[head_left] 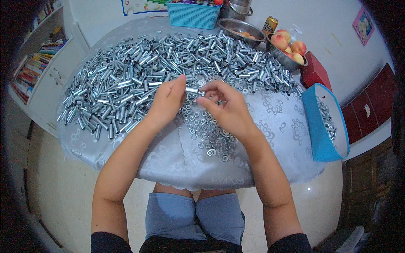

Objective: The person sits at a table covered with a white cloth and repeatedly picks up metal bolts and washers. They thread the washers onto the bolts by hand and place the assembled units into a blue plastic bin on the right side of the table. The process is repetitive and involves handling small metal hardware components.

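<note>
Over the table's middle, my left hand (166, 101) is closed around a shiny metal sleeve (192, 90), which points to the right. My right hand (232, 109) curls its thumb and index finger about a small nut (202, 93) at the sleeve's right end; whether it is threaded on, I cannot tell. Behind and left of both hands spreads a large heap of loose metal sleeves (126, 80). Below my right hand lies a scatter of washers and nuts (206, 130), partly hidden by that hand.
A shiny patterned cloth covers the table (278, 130). At its right edge a blue fabric bin (314, 126) holds metal pieces. Along the back stand a blue basket (192, 16), a steel bowl (228, 25), a can (270, 25), a bowl of peaches (291, 63) and a red box (316, 74).
</note>
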Tool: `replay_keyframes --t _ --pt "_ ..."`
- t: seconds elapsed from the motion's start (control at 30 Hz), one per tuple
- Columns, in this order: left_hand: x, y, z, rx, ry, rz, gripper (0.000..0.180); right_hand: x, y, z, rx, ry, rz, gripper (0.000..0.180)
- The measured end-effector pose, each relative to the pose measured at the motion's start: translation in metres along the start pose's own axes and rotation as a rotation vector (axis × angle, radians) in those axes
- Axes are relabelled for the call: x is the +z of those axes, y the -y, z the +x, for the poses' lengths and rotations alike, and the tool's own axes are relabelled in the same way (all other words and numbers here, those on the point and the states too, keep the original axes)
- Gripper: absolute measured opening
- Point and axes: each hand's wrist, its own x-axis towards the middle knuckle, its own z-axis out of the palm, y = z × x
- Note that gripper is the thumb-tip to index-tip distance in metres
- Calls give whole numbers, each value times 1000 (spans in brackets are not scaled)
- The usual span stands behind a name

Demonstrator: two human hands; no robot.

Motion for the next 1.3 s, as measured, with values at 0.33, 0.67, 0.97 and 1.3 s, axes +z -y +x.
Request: replay_keyframes --t 0.33,0.67,0.97,1.3 --pt "2 -2 -1 -9 -3 47 47 -2 -1 -1 111 106 8 29" --pt "2 -6 -3 -27 25 64 46 -8 -8 1 -1 165 -166 32" --pt "0 -5 -2 -29 17 39 44 -9 -5 2 160 203 -59 32" --pt "0 -5 -2 -51 39 -31 44 -7 3 -1 13 88 -154 33"
